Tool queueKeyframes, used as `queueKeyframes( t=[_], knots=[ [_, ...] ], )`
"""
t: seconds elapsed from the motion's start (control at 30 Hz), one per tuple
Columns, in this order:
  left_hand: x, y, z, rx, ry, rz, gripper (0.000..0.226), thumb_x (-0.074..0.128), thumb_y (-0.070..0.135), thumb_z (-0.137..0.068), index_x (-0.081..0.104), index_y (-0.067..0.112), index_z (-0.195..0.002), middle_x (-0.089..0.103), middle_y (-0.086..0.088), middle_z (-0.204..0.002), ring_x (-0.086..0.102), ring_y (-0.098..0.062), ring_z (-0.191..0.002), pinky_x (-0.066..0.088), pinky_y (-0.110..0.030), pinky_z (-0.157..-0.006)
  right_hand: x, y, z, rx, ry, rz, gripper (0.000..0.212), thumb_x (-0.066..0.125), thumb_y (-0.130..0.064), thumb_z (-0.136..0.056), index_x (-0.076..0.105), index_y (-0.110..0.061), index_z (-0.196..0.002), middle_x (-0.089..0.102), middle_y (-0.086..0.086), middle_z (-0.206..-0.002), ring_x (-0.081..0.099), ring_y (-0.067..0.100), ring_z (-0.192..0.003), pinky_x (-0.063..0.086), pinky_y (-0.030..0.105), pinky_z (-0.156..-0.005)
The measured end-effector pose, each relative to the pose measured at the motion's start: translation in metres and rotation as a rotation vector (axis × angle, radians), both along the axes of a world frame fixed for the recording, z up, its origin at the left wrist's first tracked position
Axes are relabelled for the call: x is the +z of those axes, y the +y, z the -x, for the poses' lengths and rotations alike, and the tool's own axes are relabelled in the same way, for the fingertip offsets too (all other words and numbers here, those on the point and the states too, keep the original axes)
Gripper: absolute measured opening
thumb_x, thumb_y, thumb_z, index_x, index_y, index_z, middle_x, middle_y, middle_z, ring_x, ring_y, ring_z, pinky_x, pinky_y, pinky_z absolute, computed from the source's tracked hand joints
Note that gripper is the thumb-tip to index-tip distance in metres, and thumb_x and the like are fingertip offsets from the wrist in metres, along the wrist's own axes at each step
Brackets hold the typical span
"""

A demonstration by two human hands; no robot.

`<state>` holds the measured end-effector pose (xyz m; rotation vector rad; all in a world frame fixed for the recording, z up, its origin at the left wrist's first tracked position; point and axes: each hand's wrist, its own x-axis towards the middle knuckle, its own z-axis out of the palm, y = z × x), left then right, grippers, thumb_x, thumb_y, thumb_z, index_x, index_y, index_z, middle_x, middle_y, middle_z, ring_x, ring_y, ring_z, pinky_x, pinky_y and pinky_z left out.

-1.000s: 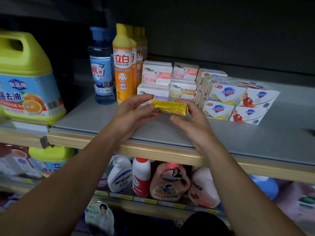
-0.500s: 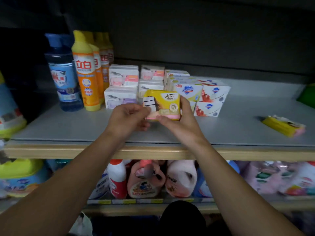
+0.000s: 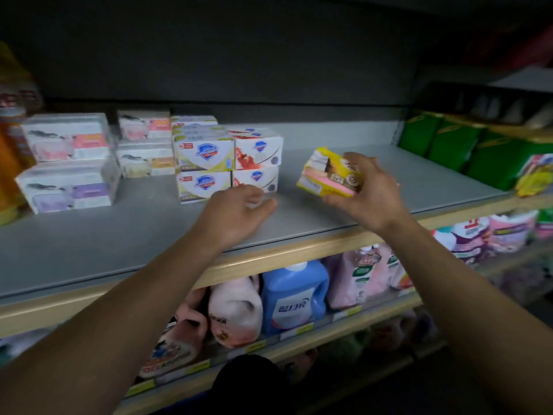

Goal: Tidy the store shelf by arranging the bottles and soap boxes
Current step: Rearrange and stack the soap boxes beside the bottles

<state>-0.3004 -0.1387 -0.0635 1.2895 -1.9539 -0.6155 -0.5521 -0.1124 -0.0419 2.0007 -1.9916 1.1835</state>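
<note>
Head view, going left to right: the orange bottle (image 3: 9, 145) blurs at nine o'clock on the shelf (image 3: 125, 232), then the white soap boxes (image 3: 67, 163) in two-high stacks, then the shield boxes (image 3: 229, 166) stacked just past them. My left hand (image 3: 236, 217) hovers low over the shelf at the foot of the shield boxes, fingers loosely curled and holding nothing; whether the fingertips touch the lowest box I cannot tell. At two o'clock from it, my right hand (image 3: 368, 190) holds the yellow pack (image 3: 329, 175) tilted above the bare shelf, fingers wrapped over its right end. I judge it light, and its glossy wrap likely slick, so it may slide if pinched by one corner. Thin card walls would dent under a squeeze. Best taken across the two long faces, flat-fingered. Green packs (image 3: 466, 148) sit at three o'clock.
</note>
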Motion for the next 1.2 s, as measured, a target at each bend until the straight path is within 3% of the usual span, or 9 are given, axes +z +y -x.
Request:
queueKeyframes(
  t=[0.1,0.17,0.23,0.37,0.57,0.73,0.83,0.97,1.2],
  knots=[
    [-0.017,-0.003,0.002,-0.053,-0.461,0.106,0.072,0.044,0.069,-0.083,0.058,0.018,-0.132,0.058,-0.004,-0.136,0.051,-0.022,-0.127,0.038,-0.033,-0.106,0.000,-0.018,0.045,-0.146,-0.044,0.026,0.077,0.083,-0.037,-0.071,0.049,-0.017,-0.137,0.053,0.017,-0.126,0.055,0.035,-0.113,0.041,0.032,-0.096],
    [-0.023,-0.003,0.004,-0.075,-0.572,0.164,0.093,0.020,0.078,-0.069,0.060,0.018,-0.129,0.059,-0.005,-0.133,0.051,-0.025,-0.125,0.039,-0.036,-0.104,-0.001,-0.033,0.068,-0.218,-0.047,0.029,0.076,0.083,-0.037,-0.072,0.049,-0.015,-0.136,0.050,0.020,-0.126,0.053,0.038,-0.112,0.041,0.034,-0.096],
    [-0.026,-0.005,0.004,-0.060,-0.572,0.203,0.097,0.015,0.078,-0.065,0.059,0.021,-0.130,0.057,-0.004,-0.135,0.050,-0.026,-0.126,0.037,-0.035,-0.106,-0.003,-0.047,0.083,-0.279,-0.059,-0.010,0.076,0.083,-0.041,-0.072,0.049,-0.014,-0.134,0.048,0.022,-0.127,0.052,0.040,-0.112,0.042,0.038,-0.097],
    [-0.030,-0.009,0.004,-0.038,-0.582,0.171,0.082,0.028,0.074,-0.072,0.050,0.030,-0.139,0.046,0.004,-0.148,0.039,-0.020,-0.135,0.027,-0.031,-0.113,-0.016,-0.066,0.096,-0.337,0.025,-0.240,0.065,0.069,-0.046,-0.084,0.050,-0.009,-0.133,0.048,0.025,-0.129,0.050,0.043,-0.117,0.041,0.041,-0.100],
    [-0.033,-0.012,0.003,-0.035,-0.586,0.158,0.068,0.044,0.069,-0.086,0.045,0.032,-0.142,0.041,0.007,-0.151,0.034,-0.019,-0.138,0.025,-0.036,-0.116,-0.023,-0.068,0.099,-0.359,0.046,-0.247,0.067,0.065,-0.050,-0.085,0.048,-0.011,-0.137,0.047,0.022,-0.133,0.051,0.044,-0.119,0.042,0.043,-0.103],
    [-0.030,-0.011,0.003,-0.038,-0.576,0.142,0.071,0.041,0.072,-0.083,0.047,0.031,-0.141,0.044,0.007,-0.149,0.036,-0.019,-0.136,0.026,-0.036,-0.115,-0.002,-0.059,0.082,-0.411,0.188,-0.288,0.084,0.059,-0.061,-0.084,0.032,-0.016,-0.148,0.035,0.019,-0.151,0.025,0.039,-0.142,0.024,0.049,-0.114],
    [-0.023,-0.006,0.001,-0.049,-0.531,0.092,0.076,0.040,0.070,-0.075,0.052,0.029,-0.137,0.049,0.006,-0.144,0.041,-0.019,-0.133,0.030,-0.032,-0.112,0.018,-0.054,0.029,-0.210,0.214,-0.120,0.081,0.063,-0.052,-0.085,0.034,-0.012,-0.148,0.041,0.020,-0.146,0.032,0.037,-0.138,0.028,0.045,-0.113],
    [-0.011,0.001,-0.024,-0.044,-0.317,0.042,0.045,0.065,0.041,-0.085,0.063,0.022,-0.126,0.062,0.002,-0.130,0.055,-0.016,-0.120,0.040,-0.025,-0.101,0.039,-0.052,-0.064,0.081,0.202,-0.010,0.072,0.066,-0.047,-0.084,0.043,-0.014,-0.144,0.051,0.013,-0.139,0.043,0.030,-0.131,0.033,0.035,-0.109],
    [0.008,0.015,-0.164,0.172,-0.466,0.049,0.052,0.056,0.046,-0.085,0.062,0.015,-0.127,0.063,-0.007,-0.130,0.058,-0.022,-0.119,0.039,-0.025,-0.100,0.043,-0.072,-0.211,0.422,0.253,0.001,0.065,0.066,-0.044,-0.086,0.046,-0.020,-0.142,0.049,0.004,-0.141,0.044,0.025,-0.130,0.035,0.031,-0.105]
  ],
)
